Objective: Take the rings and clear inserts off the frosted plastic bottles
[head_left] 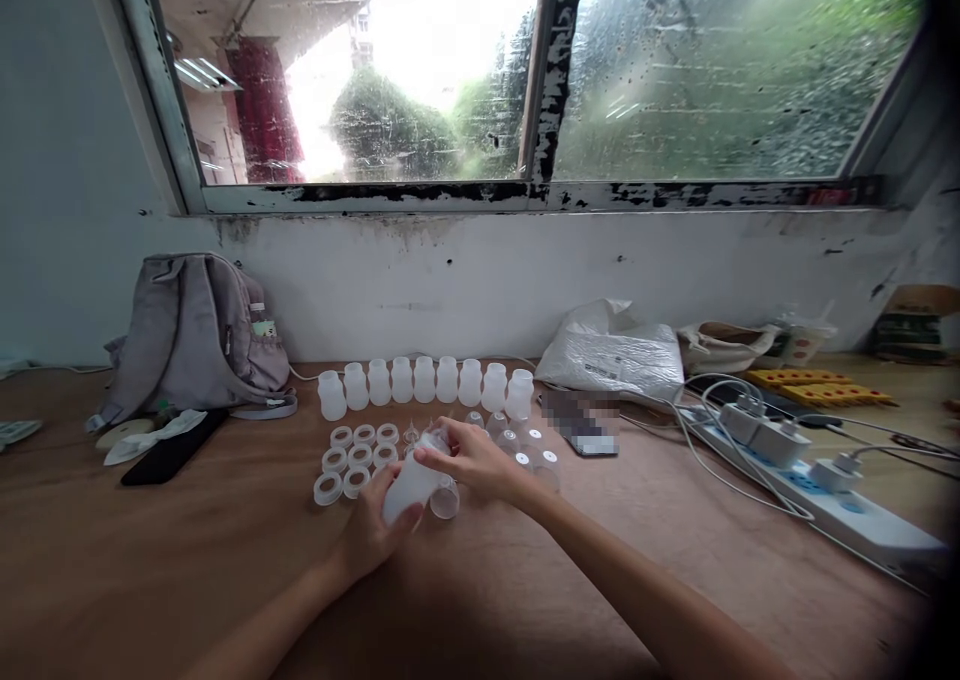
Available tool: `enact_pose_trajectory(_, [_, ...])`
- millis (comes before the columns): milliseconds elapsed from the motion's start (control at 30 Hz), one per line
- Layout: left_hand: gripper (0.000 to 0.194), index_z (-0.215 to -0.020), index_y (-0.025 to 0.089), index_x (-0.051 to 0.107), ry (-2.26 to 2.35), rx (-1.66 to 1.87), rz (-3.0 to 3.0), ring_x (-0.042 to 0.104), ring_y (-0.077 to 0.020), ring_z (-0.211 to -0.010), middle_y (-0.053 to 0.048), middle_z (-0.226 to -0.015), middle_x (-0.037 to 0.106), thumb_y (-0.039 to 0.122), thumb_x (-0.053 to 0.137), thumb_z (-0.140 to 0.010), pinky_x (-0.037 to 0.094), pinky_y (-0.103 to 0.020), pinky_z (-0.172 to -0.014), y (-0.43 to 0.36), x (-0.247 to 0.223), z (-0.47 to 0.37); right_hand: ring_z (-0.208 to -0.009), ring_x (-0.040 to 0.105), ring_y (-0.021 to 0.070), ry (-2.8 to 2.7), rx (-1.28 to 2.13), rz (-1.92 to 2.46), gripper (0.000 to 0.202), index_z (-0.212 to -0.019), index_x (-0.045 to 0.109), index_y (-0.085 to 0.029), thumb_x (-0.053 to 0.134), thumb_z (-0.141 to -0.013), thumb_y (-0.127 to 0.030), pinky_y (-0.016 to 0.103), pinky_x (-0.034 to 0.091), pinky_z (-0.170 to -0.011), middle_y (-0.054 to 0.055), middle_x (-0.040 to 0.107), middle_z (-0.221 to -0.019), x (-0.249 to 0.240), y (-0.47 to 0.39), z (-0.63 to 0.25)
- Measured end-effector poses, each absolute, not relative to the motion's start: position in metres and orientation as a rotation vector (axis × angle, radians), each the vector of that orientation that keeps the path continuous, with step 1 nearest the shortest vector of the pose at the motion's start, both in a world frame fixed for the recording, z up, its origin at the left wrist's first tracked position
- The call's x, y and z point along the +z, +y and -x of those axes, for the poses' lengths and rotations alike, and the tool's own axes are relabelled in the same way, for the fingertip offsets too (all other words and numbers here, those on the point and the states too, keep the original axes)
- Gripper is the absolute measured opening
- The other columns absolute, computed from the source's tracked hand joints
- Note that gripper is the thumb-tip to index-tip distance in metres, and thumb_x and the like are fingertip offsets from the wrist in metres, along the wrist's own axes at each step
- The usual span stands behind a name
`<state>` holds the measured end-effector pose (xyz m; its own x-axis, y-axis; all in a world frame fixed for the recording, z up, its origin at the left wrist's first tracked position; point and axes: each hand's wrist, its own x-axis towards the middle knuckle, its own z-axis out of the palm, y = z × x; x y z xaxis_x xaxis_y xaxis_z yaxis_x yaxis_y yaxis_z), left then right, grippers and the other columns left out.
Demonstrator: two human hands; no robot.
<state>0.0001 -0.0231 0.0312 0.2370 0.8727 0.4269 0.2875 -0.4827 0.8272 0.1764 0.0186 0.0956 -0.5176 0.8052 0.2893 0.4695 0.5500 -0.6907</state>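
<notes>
In the head view, upright bottles (424,380) line the tabletop's (600,550) far side, with rings (361,468) nearer left and clear domes (510,442) right. Between these, left fingers (407,520) grip a tilted white bottle (409,490); right fingers (433,459) close around its far end.

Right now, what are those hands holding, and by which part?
A frosted white bottle: left hand around its body, right hand at its top end.

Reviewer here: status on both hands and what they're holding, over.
Left hand around frosted bottle, right hand at its top end. Bottle tilted. White rings and clear cup close by; no obstruction visible.
</notes>
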Motion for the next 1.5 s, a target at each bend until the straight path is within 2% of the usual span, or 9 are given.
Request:
enact_pose_trajectory(200, [0.028, -0.085, 0.016, 0.055, 0.847, 1.057, -1.551, 0.047, -0.0114, -0.054, -0.001, -0.068, 0.053, 0.041, 0.046, -0.076, 0.036, -0.022, -0.050, -0.035, 0.031, -0.011, -0.046, 0.026, 0.0057, -1.929, 0.727, 1.065, 0.042, -0.048, 0.039, -0.015, 0.048, -0.074, -0.047, 0.021, 0.018, -0.041, -0.005, 0.028, -0.048, 0.086, 0.012, -0.164])
enact_pose_trajectory(300, [0.039, -0.083, 0.013, 0.055, 0.722, 0.914, -1.149, 0.039, -0.0060, -0.036, -0.002, -0.061, 0.053, 0.049, 0.042, -0.075, 0.022, -0.019, -0.033, -0.037, 0.030, -0.014, -0.045, 0.029, 0.0057, -1.854, 0.883, 0.985, 0.040, -0.048, 0.042, -0.015, 0.048, -0.075, -0.044, 0.021, 0.019, -0.041, -0.005, 0.030, -0.048, 0.085, 0.012, -0.163])
enact_pose_trajectory(500, [0.050, -0.081, 0.010, 0.055, 0.311, 0.776, -0.731, 0.027, -0.0014, -0.024, 0.003, -0.049, 0.044, 0.055, 0.033, -0.076, 0.011, -0.016, -0.024, -0.034, 0.031, -0.009, -0.053, 0.039, 0.0072, -1.782, 1.343, 0.686, 0.025, -0.082, 0.053, -0.018, 0.057, -0.070, -0.038, 0.019, 0.030, -0.044, -0.003, 0.044, -0.063, 0.091, 0.015, -0.169])
enact_pose_trajectory(600, [0.048, -0.085, 0.010, 0.055, 0.280, 0.837, -0.685, 0.029, -0.0013, -0.024, 0.002, -0.052, 0.047, 0.052, 0.033, -0.077, 0.013, -0.015, -0.025, -0.028, 0.029, -0.004, -0.067, 0.048, 0.0104, -1.716, 1.592, 0.544, 0.048, -0.108, 0.043, -0.026, 0.063, -0.065, -0.028, 0.020, 0.039, -0.053, -0.001, 0.050, -0.079, 0.096, 0.023, -0.177])
enact_pose_trajectory(700, [0.048, -0.090, 0.008, 0.054, 0.385, 0.918, -0.701, 0.035, -0.0031, -0.029, -0.001, -0.056, 0.052, 0.049, 0.032, -0.079, 0.016, -0.015, -0.028, -0.020, 0.025, -0.002, -0.081, 0.051, 0.0135, -1.647, 1.648, 0.543, 0.050, -0.107, 0.044, -0.026, 0.065, -0.061, -0.024, 0.022, 0.042, -0.061, 0.001, 0.052, -0.089, 0.096, 0.033, -0.184])
enact_pose_trajectory(800, [0.049, -0.096, 0.008, 0.052, 0.474, 0.928, -0.726, 0.039, -0.0046, -0.032, -0.003, -0.058, 0.054, 0.050, 0.031, -0.080, 0.019, -0.015, -0.031, -0.016, 0.020, 0.000, -0.066, 0.052, 0.0114, -1.607, 1.517, 0.727, 0.027, -0.092, 0.051, -0.020, 0.057, -0.070, -0.036, 0.022, 0.041, -0.052, 0.000, 0.053, -0.078, 0.089, 0.043, -0.186])
enact_pose_trajectory(933, [0.050, -0.098, 0.009, 0.052, 0.543, 0.909, -0.800, 0.038, -0.0051, -0.031, -0.003, -0.058, 0.055, 0.050, 0.030, -0.080, 0.016, -0.016, -0.031, -0.016, 0.017, 0.000, -0.040, 0.038, 0.0061, -1.628, 1.332, 0.871, 0.032, -0.071, 0.046, -0.017, 0.052, -0.073, -0.048, 0.019, 0.031, -0.036, -0.006, 0.041, -0.052, 0.078, 0.050, -0.185])
enact_pose_trajectory(1233, [0.051, -0.097, 0.011, 0.053, 0.576, 0.843, -0.860, 0.040, -0.0051, -0.032, -0.003, -0.062, 0.055, 0.052, 0.030, -0.079, 0.015, -0.016, -0.030, -0.016, 0.019, 0.001, -0.047, 0.047, 0.0084, -1.682, 1.304, 0.827, 0.033, -0.075, 0.054, -0.014, 0.059, -0.068, -0.046, 0.020, 0.039, -0.042, -0.003, 0.048, -0.056, 0.091, 0.050, -0.191])
enact_pose_trajectory(1500, [0.049, -0.108, 0.012, 0.047, 0.589, 0.925, -1.085, 0.059, -0.0170, -0.065, -0.010, -0.085, 0.060, 0.048, 0.049, -0.074, 0.043, -0.023, -0.051, -0.019, 0.022, -0.002, -0.055, 0.048, 0.0097, -1.521, 1.090, 0.833, 0.026, -0.077, 0.056, -0.016, 0.061, -0.066, -0.039, 0.022, 0.041, -0.048, -0.002, 0.050, -0.062, 0.100, 0.063, -0.206])
